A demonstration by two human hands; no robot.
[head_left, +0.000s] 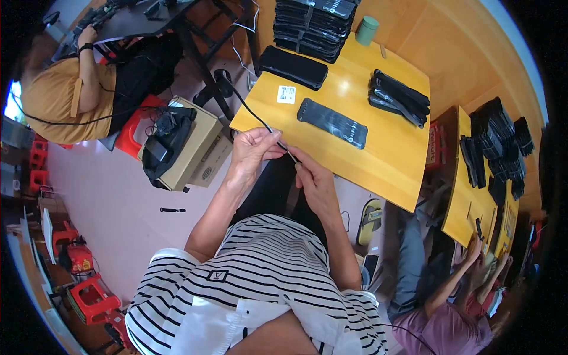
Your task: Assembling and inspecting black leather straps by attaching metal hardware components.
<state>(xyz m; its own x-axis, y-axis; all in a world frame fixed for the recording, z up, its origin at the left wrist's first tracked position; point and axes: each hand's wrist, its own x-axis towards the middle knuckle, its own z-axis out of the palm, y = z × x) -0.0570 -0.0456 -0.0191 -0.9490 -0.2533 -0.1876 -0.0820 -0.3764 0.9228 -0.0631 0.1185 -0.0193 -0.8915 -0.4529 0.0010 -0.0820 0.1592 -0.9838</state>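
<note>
A long, thin black strip (251, 110) runs slantwise over the table's near left corner, its far part sticking out beyond my fingers. My left hand (254, 148) pinches it between thumb and fingertips. Close by on the right, my right hand (313, 180) grips its near end, where a narrow pale edge shows. Both hands are in front of my body at the table's edge. Just beyond them lies a flat black packet in clear plastic (332, 122). A white printed label square (286, 94) is on the wood to its left.
On the yellow table (378, 171) are a tall bundled stack of black packets (310, 29), a black pouch-like pack (294, 67), a smaller packet pile (398, 97) and a green canister (367, 31). A cardboard box (201, 142) stands left; co-workers sit at both sides.
</note>
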